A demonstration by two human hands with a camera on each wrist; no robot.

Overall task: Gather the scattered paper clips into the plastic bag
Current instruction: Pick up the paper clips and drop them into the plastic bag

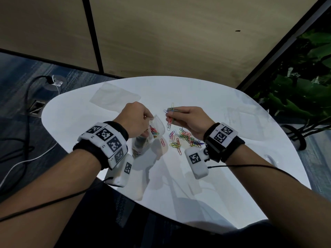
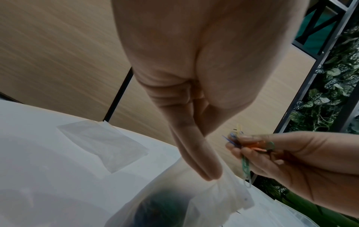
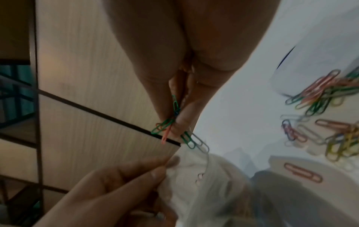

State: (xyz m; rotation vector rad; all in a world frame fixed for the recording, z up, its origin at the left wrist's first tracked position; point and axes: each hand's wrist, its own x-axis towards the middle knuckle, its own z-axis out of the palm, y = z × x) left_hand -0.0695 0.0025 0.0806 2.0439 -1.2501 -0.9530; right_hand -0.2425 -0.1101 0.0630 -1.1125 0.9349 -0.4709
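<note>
My left hand (image 1: 138, 119) pinches the rim of a clear plastic bag (image 1: 157, 127) and holds its mouth open above the white table (image 1: 215, 176); coloured clips show inside it. In the left wrist view the fingers (image 2: 198, 156) grip the bag (image 2: 213, 199). My right hand (image 1: 186, 119) pinches a small bunch of coloured paper clips (image 1: 170, 115) just right of the bag's mouth, seen close as the held clips (image 3: 170, 126) above the bag (image 3: 204, 176). A pile of loose paper clips (image 1: 184, 138) lies on the table under the right hand. One pink clip (image 1: 162, 141) lies beside the bag.
A second clear bag (image 1: 114, 97) lies flat at the table's far left. A clear lidded box (image 1: 241, 115) sits far right. Cables (image 1: 26, 122) run over the floor on the left, and a plant (image 1: 304, 86) stands to the right.
</note>
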